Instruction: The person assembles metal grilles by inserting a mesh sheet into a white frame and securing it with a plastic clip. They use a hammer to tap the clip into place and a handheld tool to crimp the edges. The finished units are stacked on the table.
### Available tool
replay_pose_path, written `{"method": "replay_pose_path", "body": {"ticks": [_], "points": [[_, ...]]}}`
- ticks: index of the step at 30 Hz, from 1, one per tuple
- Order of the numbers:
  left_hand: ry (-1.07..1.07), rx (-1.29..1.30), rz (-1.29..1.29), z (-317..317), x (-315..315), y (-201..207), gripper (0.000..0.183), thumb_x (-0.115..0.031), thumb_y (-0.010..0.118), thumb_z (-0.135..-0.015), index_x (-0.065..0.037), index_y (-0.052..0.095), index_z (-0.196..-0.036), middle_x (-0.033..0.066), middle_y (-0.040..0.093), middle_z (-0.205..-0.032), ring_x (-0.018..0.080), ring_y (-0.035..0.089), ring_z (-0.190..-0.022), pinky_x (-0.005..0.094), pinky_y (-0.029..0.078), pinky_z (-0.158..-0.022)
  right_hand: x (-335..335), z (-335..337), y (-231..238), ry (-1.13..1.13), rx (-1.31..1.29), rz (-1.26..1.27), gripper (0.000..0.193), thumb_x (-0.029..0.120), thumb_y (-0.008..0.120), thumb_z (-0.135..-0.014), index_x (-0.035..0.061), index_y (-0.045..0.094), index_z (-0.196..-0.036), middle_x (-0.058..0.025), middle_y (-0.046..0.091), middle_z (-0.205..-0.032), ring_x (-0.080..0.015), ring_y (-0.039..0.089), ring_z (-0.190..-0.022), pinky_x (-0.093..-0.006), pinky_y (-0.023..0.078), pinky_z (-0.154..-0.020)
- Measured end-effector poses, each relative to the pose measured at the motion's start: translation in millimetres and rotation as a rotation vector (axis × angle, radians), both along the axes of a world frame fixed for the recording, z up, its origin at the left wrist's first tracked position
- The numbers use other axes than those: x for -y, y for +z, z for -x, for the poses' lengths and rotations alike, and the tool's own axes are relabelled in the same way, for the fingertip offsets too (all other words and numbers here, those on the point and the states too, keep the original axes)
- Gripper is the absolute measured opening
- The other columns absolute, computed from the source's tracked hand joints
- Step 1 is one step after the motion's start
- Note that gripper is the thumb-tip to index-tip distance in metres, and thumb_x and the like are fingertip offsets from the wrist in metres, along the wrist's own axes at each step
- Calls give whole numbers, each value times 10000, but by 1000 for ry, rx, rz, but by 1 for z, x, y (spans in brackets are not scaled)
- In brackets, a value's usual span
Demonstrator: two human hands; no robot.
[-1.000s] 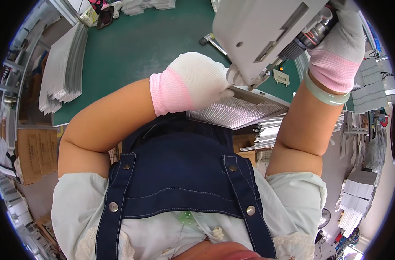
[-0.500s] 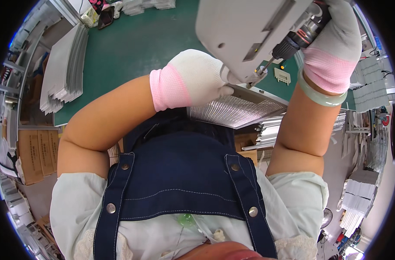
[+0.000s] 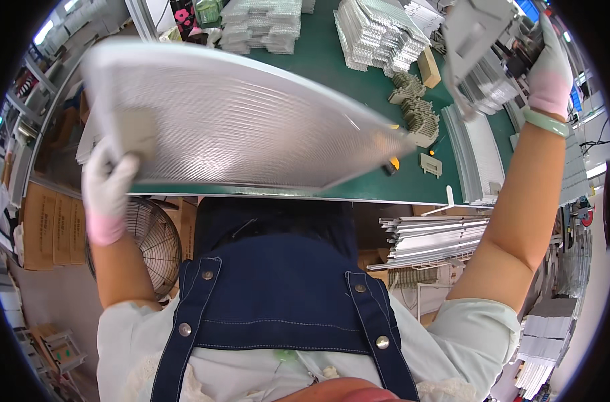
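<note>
While your left hand gripped only one corner of the wide mesh filter panel, held tilted above the near edge of the green table, its free end could have sagged and swept the small parts beneath. Your right hand had its fingers clenched on a grey power tool at far right, so it could not have steadied the panel.

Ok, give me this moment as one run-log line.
left hand: holds mesh panel by corner, lifted over green table | right hand: raised, grips grey tool

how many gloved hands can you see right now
2. The left hand grips the mesh panel at its left edge; the right hand is raised at upper right, holding a grey tool.
</note>
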State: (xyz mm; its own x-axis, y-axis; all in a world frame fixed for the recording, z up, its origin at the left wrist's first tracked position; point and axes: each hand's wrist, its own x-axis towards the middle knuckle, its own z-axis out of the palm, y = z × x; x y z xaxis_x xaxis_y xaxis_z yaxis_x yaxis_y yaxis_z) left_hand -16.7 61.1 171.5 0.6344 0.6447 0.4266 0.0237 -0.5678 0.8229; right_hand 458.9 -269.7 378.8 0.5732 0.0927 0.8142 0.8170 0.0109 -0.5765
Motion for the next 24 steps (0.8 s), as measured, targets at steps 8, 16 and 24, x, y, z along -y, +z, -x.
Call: {"method": "replay_pose_path", "body": {"ticks": [8, 16, 24], "points": [[111, 219, -18, 31, 27, -6, 516, -354, 751, -879, 60, 624, -1160, 68, 648, -1077, 172, 591, -947, 312, 480, -860, -25, 44, -199, -393, 244, 948, 337, 352, 654, -881, 41, 668, -1010, -173, 670, -892, -370, 647, -872, -479, 505, -795], [16, 6, 191, -24, -16, -79, 305, -190, 705, -921, 6, 681, -1153, 77, 716, -1013, 131, 649, -940, 291, 511, -855, -62, 40, -311, 28, -452, 1526, 447, 273, 716, -758, 31, 625, -1123, -206, 690, -996, -357, 669, -944, -398, 518, -872], [6, 60, 159, -22, -10, -101, 347, -148, 704, -915, 25, 629, -1206, 93, 712, -1065, 149, 647, -972, 304, 505, -885, -118, 77, -213, 157, -453, 921, 277, 194, 590, -899, -1, 548, -1091, -193, 658, -771, -370, 661, -737, -438, 512, -736]]}}
